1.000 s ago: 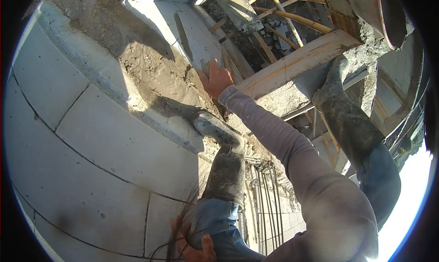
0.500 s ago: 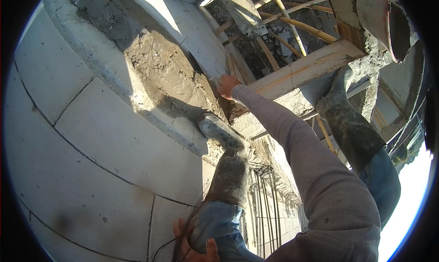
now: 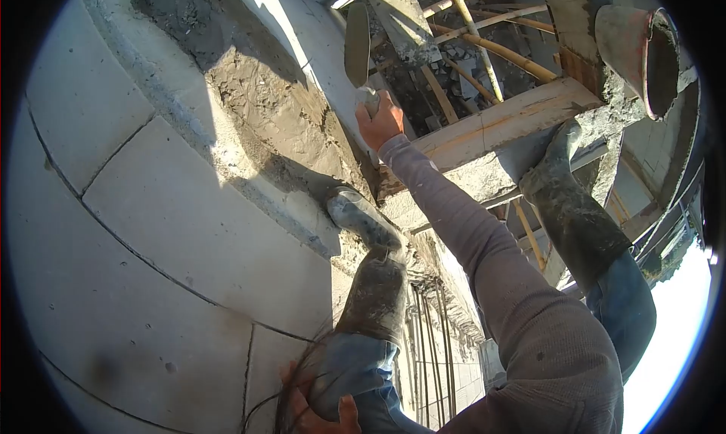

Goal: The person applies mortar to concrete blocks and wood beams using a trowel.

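My right hand (image 3: 382,122) is closed around the handle of a trowel (image 3: 358,46), whose narrow rounded blade points up and away. It is held over the right edge of a strip of wet concrete (image 3: 276,108), beside a pale block wall face. My left hand (image 3: 321,415) lies low in view against my bent knee (image 3: 344,370), thumb and fingers apart on either side of it. Thin dark strands (image 3: 283,404) cross in front of that hand, and part of it is cut off by the frame.
Large pale blocks (image 3: 189,214) form the wall at left. My boots (image 3: 370,294) straddle a gap beside a timber form board (image 3: 507,120). Bamboo poles (image 3: 491,40) cross a deep opening beyond. A bucket (image 3: 624,56) lies tilted at upper right; steel bars (image 3: 431,343) stand below.
My right hand has risen slightly and turned, bringing the trowel's blade up into view. My left hand and both legs have stayed nearly in place.
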Tool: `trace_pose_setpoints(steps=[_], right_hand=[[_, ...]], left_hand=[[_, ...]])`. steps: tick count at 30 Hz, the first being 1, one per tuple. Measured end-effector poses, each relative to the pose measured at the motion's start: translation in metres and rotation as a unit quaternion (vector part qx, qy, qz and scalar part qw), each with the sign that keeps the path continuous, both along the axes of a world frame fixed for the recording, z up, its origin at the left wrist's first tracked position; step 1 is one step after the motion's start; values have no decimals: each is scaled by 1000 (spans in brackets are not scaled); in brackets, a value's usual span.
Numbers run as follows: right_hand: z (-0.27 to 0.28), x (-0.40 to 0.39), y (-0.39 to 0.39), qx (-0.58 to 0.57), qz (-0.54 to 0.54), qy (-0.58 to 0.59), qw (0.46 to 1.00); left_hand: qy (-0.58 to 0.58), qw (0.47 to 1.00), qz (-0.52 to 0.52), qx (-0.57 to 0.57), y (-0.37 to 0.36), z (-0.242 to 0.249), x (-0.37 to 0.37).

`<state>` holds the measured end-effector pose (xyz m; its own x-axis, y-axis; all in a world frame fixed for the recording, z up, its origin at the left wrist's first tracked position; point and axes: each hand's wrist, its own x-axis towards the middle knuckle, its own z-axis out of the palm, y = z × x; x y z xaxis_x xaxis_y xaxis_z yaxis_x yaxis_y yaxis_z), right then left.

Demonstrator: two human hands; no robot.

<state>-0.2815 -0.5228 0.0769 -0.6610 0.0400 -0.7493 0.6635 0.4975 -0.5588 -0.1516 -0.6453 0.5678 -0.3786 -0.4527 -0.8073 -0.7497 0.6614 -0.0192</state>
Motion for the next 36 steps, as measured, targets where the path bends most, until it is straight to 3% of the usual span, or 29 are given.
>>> trace_pose_setpoints(steps=[1, 3, 7, 9, 10, 12, 16, 18, 20, 23, 25, 26, 28, 29, 30, 32, 33, 34, 36], right_hand=[[-14, 17, -1, 2, -1, -3, 1000], [-43, 30, -6, 52, 296, -132, 945], [-25, -2, -1, 19, 203, -88, 975], [-1, -9, -1, -14, -10, -10, 1000], [-13, 11, -2, -14, -12, -9, 1000], [-40, 40, -4, 64, 292, -129, 946], [-32, 20, -5, 18, 242, -103, 965], [-7, 21, -7, 26, 83, -96, 992], [-70, 67, -8, 58, 280, -189, 940], [-53, 53, 1, 42, 261, -183, 947], [-19, 43, 1, 31, 154, -138, 978], [-17, 41, 6, 36, 155, -140, 977], [-33, 36, 10, -34, 224, -365, 903], [-46, 39, 14, -32, 319, -332, 887], [-45, 49, 7, -33, 319, -327, 889], [-33, 69, 7, 63, 226, -112, 966], [-25, 51, 7, 3, 364, -251, 897], [-28, 49, 8, 41, 495, -236, 835], [-8, 24, 31, 42, 516, -224, 826]], left_hand=[[1, 1000, 3, 2, 0, 0, 0], [8, 1000, 7, 3, 0, -2, 1], [8, 1000, 22, 3, -1, -1, 1], [7, 1000, 23, 5, -2, -1, 2], [6, 1000, 23, 5, -3, -1, 0], [10, 1000, 27, 7, -2, -1, -1], [8, 999, 43, -2, 0, -1, -4], [11, 999, 46, -7, 0, -1, -4], [12, 999, 50, -10, 0, -2, -4], [11, 998, 64, -11, 3, -4, -5], [5, 997, 72, -12, 7, -4, -5], [3, 997, 74, -10, 9, -4, -5], [5, 997, 75, -9, 11, -2, -5], [5, 997, 75, -8, 11, 1, -5], [3, 997, 77, -10, 11, 3, -6], [-5, 996, 89, -8, 14, 9, -7], [-11, 996, 94, -5, 16, 12, -8], [-19, 995, 95, -4, 16, 13, -9], [-7, 999, 33, -28, 19, 10, 12]])
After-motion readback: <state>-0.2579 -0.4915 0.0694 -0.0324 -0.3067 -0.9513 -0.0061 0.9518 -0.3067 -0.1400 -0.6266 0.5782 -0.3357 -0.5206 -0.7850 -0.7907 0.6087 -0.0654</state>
